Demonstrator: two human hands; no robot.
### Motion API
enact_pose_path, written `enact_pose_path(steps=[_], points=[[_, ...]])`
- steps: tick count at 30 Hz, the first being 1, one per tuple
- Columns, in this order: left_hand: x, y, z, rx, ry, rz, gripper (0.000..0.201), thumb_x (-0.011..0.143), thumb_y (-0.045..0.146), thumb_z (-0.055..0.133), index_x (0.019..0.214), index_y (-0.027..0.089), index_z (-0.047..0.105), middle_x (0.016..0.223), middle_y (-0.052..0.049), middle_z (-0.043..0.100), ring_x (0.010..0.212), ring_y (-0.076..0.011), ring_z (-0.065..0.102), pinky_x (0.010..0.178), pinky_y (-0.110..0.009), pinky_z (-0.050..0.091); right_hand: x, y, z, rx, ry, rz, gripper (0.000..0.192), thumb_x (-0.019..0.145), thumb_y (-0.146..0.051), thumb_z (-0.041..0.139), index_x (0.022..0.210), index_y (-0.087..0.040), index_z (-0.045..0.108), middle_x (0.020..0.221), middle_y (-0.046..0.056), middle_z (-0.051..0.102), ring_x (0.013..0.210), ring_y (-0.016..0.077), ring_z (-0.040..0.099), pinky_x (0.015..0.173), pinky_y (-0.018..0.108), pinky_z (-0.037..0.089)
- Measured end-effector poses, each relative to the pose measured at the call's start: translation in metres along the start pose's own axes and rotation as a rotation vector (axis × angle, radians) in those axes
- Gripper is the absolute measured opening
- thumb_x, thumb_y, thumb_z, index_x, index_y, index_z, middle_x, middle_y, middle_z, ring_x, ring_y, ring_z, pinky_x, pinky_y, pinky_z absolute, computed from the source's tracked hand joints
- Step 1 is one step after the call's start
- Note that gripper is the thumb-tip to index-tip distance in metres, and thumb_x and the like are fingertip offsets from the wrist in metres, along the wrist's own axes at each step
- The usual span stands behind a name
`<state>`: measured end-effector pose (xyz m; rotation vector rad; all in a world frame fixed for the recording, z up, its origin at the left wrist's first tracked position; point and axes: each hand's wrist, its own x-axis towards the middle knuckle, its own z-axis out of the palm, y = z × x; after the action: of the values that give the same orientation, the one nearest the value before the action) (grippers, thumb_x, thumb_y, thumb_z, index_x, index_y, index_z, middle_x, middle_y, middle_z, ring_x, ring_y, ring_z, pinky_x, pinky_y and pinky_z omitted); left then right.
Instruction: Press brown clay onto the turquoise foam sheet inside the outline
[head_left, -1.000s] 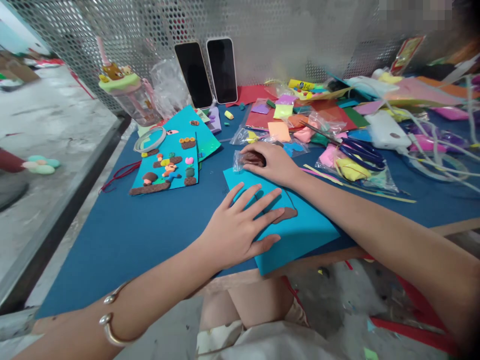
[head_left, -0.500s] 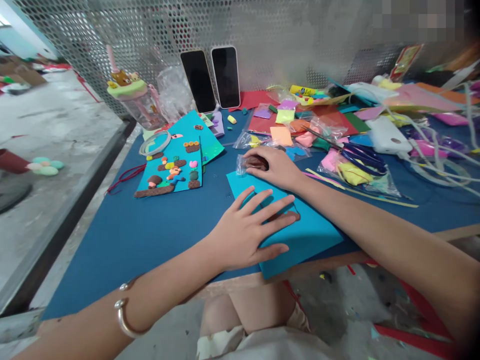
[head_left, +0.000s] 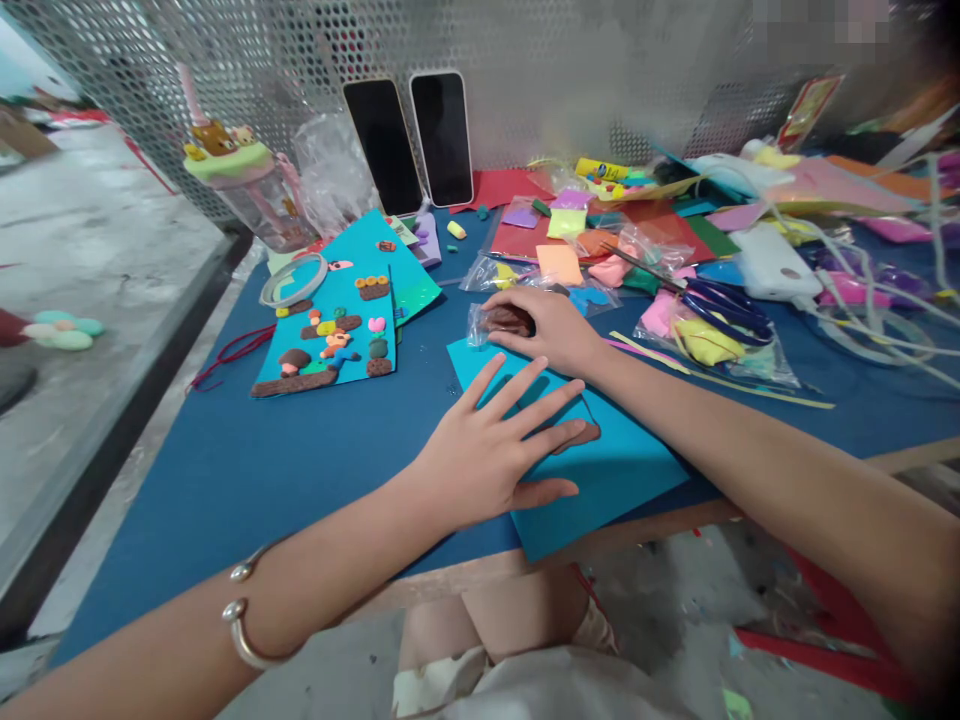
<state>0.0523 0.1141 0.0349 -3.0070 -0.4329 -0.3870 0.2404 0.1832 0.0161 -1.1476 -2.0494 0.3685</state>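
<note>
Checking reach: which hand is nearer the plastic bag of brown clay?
Right. The right hand rests on the bag of brown clay; the left hand lies nearer the person, on the blue sheet.

The scene is evenly and brightly lit, with only soft shadows cast. The edges are bent by wide-angle distortion, and the upper right corner is blurred.

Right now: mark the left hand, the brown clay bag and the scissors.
left hand (head_left: 480, 455), head view, back of the hand
brown clay bag (head_left: 496, 320), head view, clay lump inside
scissors (head_left: 724, 307), head view, blue handle
</note>
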Motion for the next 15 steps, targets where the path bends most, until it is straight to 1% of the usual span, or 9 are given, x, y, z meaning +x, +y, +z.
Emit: enact_pose_path(steps=[5,10,13,15], points=[[0.0012,-0.0005,0.0006,0.03,0.032,0.012,0.054,0.092,0.06,0.039,0.133,0.028,0.052,0.151,0.0,0.036,0.142,-0.0334,0.026,0.115,-0.057,0.019,-0.0002,-0.0003,-0.0002,-0.004,0.01,-0.011,0.026,0.08,-0.029,0.063,0.104,-0.021,0.062,0.106,0.006,0.068,0.097,0.0228,0.063,0.086,0.038,0.048],[0.0022,0.0006,-0.0019,0.077,0.055,0.05,0.057,0.095,0.057,0.032,0.137,0.02,0.047,0.154,0.0,0.031,0.144,-0.0293,0.022,0.118,-0.055,0.014,0.0,-0.002,-0.0011,-0.009,0.0,-0.01,0.026,0.08,-0.029,0.063,0.105,-0.021,0.062,0.107,0.007,0.068,0.098,0.0226,0.064,0.087,0.038,0.049],[0.0038,0.0003,-0.0009,0.042,0.092,0.104,0.06,0.095,0.058,0.031,0.141,0.022,0.042,0.154,0.001,0.03,0.144,-0.0283,0.021,0.119,-0.056,0.01,-0.0001,-0.0032,-0.0014,-0.005,0.001,-0.004,0.026,0.08,-0.027,0.063,0.105,-0.019,0.062,0.106,0.008,0.069,0.098,0.0228,0.064,0.086,0.038,0.05],[0.0051,-0.0001,0.0003,-0.004,0.091,0.122,0.059,0.094,0.059,0.031,0.14,0.024,0.043,0.153,0.001,0.032,0.144,-0.0289,0.021,0.118,-0.056,0.009,-0.0001,-0.0038,-0.0016,0.005,0.001,0.002,0.027,0.08,-0.028,0.063,0.105,-0.02,0.062,0.106,0.008,0.069,0.096,0.0229,0.065,0.085,0.038,0.05]])
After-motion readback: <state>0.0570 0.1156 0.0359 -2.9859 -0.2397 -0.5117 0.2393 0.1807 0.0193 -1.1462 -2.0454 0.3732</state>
